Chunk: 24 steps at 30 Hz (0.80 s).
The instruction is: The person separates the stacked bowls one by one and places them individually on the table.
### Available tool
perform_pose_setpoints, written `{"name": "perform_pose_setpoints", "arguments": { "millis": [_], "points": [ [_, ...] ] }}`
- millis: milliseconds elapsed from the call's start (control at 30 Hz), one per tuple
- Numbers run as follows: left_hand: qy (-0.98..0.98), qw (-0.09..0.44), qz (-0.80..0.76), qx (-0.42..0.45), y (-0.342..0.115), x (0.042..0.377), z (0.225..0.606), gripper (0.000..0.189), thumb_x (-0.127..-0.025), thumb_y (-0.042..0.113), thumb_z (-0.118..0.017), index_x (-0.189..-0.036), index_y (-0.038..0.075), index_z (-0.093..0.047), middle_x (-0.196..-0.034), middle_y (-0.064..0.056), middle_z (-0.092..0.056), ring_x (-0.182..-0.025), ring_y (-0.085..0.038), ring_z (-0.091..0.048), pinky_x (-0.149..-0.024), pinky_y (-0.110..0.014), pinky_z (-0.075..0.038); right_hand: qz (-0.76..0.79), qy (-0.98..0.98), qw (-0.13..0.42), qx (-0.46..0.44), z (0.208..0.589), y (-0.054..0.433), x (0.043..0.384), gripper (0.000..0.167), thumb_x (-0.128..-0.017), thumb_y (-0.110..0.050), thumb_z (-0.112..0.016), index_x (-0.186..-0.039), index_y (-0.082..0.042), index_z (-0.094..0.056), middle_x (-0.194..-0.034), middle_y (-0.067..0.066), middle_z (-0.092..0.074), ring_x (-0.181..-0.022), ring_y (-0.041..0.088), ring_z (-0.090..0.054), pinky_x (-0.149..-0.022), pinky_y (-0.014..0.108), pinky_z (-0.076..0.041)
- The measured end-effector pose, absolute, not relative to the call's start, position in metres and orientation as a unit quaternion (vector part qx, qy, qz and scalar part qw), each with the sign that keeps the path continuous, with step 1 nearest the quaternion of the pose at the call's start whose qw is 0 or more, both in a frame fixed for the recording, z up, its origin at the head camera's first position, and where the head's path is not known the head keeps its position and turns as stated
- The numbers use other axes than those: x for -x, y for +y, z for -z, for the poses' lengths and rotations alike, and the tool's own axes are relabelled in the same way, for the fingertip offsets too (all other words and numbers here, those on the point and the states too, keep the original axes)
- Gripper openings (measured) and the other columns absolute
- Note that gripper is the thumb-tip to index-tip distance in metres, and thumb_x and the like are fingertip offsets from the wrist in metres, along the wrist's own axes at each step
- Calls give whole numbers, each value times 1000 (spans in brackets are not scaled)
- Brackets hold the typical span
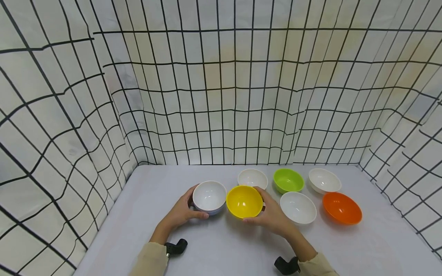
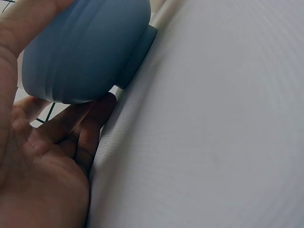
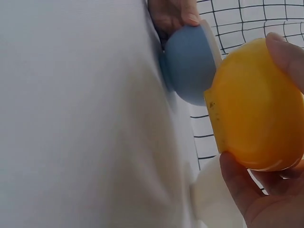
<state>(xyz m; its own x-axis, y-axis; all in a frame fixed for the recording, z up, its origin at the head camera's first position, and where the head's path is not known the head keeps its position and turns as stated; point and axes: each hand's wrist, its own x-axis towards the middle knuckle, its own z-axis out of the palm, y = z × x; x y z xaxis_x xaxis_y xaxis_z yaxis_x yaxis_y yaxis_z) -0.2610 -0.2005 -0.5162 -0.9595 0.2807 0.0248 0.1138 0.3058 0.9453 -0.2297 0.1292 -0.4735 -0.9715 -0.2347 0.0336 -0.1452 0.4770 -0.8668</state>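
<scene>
My left hand (image 1: 180, 213) grips a blue bowl (image 2: 90, 52) with a white inside, thumb at its near side and fingers round its left. That bowl sits upright, its foot ring right at the white cloth in the left wrist view. With my right hand (image 1: 274, 215) I hold a yellow bowl (image 1: 244, 202) by its right side, thumb near the front of the rim. It is raised over the cloth, just right of the blue bowl, and overlaps the blue one's edge in the right wrist view. Its foot shows small dark marks there.
Behind the yellow bowl stands a white bowl (image 1: 253, 178). Farther right are a green bowl (image 1: 288, 180), a second white bowl (image 1: 324, 181), a third white bowl (image 1: 298, 207) and an orange bowl (image 1: 342, 208). Black-gridded white curtains (image 1: 221, 96) enclose the table (image 1: 214, 249) at back and sides.
</scene>
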Motion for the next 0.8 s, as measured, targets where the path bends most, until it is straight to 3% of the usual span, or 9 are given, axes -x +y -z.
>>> {"name": "perform_pose_setpoints", "arguments": {
  "millis": [200, 800],
  "points": [
    [801, 74, -581, -123, -201, 260, 516, 112, -66, 22, -98, -158, 19, -34, -160, -8, -43, -151, -35, -38, -126, -55, -26, 464, 877, 57, 111, 482, 131, 228, 115, -61, -53, -96, -155, -22, -38, -151, 1, -52, -130, 24, -56, -109, 50, -51],
    [808, 70, -570, -134, -202, 261, 516, 110, -68, 22, -97, -158, 19, -34, -159, -8, -45, -151, -34, -37, -126, -57, -25, 476, 868, 71, 122, 496, 137, 231, 110, -60, -44, -99, -152, -28, -40, -145, -5, -53, -132, 20, -53, -118, 55, -40]
  ]
}}
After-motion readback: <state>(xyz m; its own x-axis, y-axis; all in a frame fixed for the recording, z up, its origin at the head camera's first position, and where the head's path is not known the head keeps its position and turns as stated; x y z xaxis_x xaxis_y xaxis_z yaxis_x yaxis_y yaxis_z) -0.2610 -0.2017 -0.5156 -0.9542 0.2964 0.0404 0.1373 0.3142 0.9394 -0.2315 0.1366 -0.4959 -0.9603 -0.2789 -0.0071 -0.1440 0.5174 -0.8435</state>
